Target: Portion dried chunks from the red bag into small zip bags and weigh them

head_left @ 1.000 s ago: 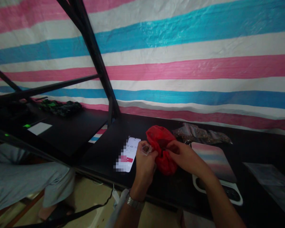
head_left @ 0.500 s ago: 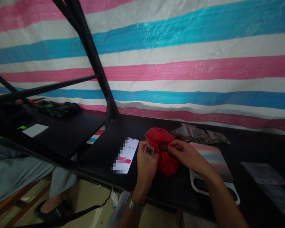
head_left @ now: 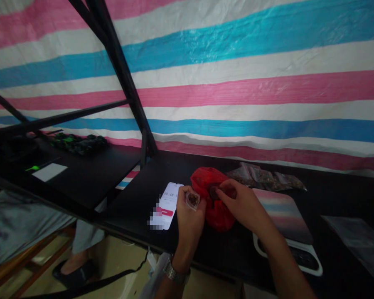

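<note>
Fingers of the left hand (head_left: 190,218) close around a small clear bag (head_left: 193,200) in the head view, brown bits inside. The right hand (head_left: 241,203) bends its fingers at the opening of a red bag (head_left: 220,216); whether they grip anything, I cannot tell. The red bag sits on the black surface (head_left: 129,209) between a phone (head_left: 168,204) and a scale (head_left: 286,214).

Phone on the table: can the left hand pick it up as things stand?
Probably not: the phone lies right beside the left hand with nothing seen between them, but that hand is closed around a small clear bag, which it would likely have to release first.
</note>
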